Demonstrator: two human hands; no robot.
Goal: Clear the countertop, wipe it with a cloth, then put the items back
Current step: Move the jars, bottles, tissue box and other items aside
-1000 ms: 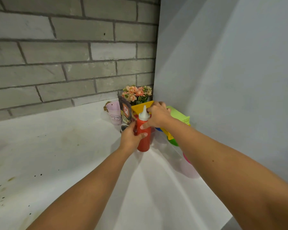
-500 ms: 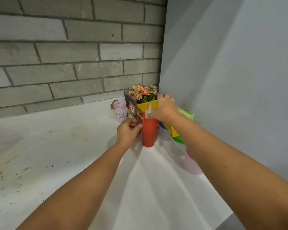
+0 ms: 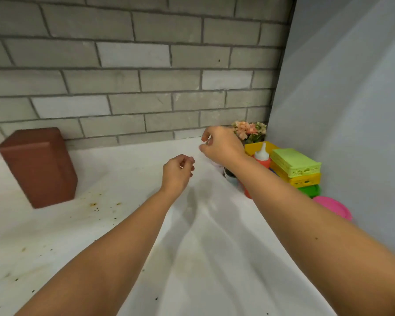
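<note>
The white countertop [image 3: 210, 258] runs from the brick wall toward me, with brown specks and stains on its left half. A red sauce bottle [image 3: 263, 158] with a white nozzle stands in the right corner, partly hidden behind my right forearm. My right hand [image 3: 222, 145] hovers just left of the bottle, fingers loosely curled, holding nothing. My left hand [image 3: 178, 172] hangs lower and further left over the counter, also loosely curled and empty. Neither hand touches any item.
Stacked in the right corner are a green basket [image 3: 293, 161] on a yellow basket [image 3: 306, 180], a pot of pink flowers [image 3: 249, 131], a small jar [image 3: 230, 176] and a pink lid [image 3: 333, 207]. A brown box [image 3: 39, 165] stands at the left by the wall.
Both hands have let go of the red bottle and the items beside it and drawn back to the left. The view has swung left, bringing the brown box into sight.
</note>
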